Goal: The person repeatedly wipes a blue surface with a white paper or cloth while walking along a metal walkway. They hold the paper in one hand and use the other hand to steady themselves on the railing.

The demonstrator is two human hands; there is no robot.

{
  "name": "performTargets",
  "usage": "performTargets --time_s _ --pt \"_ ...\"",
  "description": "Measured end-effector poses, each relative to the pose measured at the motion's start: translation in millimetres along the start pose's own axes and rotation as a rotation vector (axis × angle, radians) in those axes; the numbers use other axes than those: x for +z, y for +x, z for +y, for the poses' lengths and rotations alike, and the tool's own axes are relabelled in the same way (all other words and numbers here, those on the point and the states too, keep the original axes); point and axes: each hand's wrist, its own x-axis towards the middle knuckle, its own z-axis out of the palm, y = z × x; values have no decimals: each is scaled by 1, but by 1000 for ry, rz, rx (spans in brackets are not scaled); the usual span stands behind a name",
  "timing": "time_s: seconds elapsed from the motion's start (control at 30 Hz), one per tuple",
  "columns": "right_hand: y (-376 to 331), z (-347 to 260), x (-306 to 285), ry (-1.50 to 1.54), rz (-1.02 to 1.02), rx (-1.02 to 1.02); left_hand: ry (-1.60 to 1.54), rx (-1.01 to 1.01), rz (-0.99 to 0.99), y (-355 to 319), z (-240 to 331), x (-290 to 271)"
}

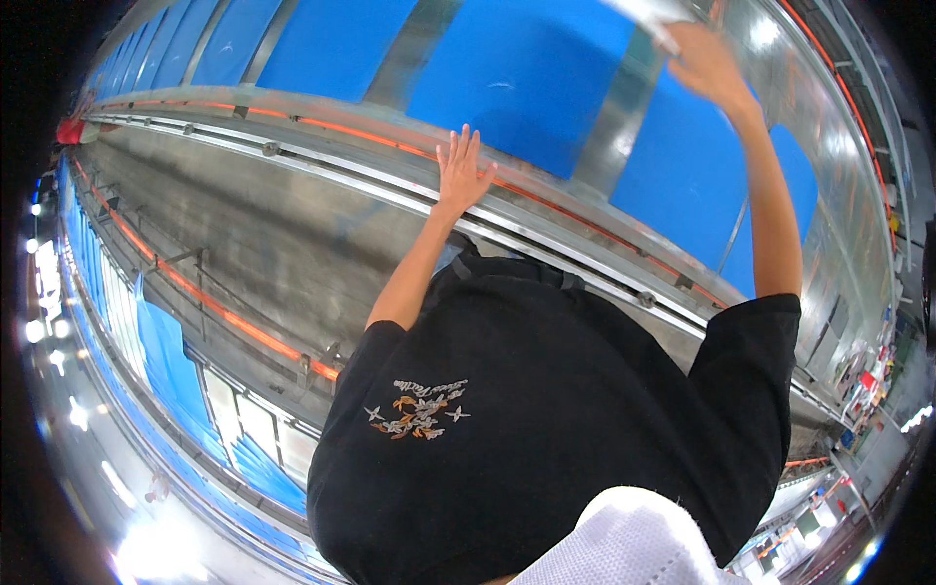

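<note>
My left hand [463, 174] is open, its fingers spread, over the near edge of a long metal table [409, 49]. It holds nothing and is close to a blue rectangular sheet [522, 83]; I cannot tell whether it touches the surface. Farther right and farther away, my right hand [710, 66] is blurred by motion, with its fingers drawn together. A white, smeared thing [643, 14] meets those fingertips at the top of the view, and its kind cannot be made out. Another blue sheet [682, 171] lies below my right hand.
More blue sheets [229, 41] lie in a row toward the left. An orange line [604, 229] and a metal rail [341, 178] run along the table's near side. Behind me stands another long structure with an orange line [229, 317] and blue sheeting [166, 341].
</note>
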Motion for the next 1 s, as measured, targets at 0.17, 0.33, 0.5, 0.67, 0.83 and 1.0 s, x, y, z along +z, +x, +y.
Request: performTargets --time_s 0.17,0.33,0.5,0.67,0.83,1.0 --pt "72 -93 -13 148 -452 -72 -186 49 -160 -15 -127 -6" --pt "131 -13 -15 36 161 106 51 157 -199 29 -122 -68" --pt "160 -75 -2 -153 83 143 -18 75 -213 34 -146 -71" --pt "145 -151 -33 256 -800 -27 -138 92 -301 30 -167 -68" --pt "145 -26 -36 167 9 94 -107 82 -289 59 -144 -95" --pt "142 -67 -27 123 74 184 -81 109 -308 66 -150 -97"
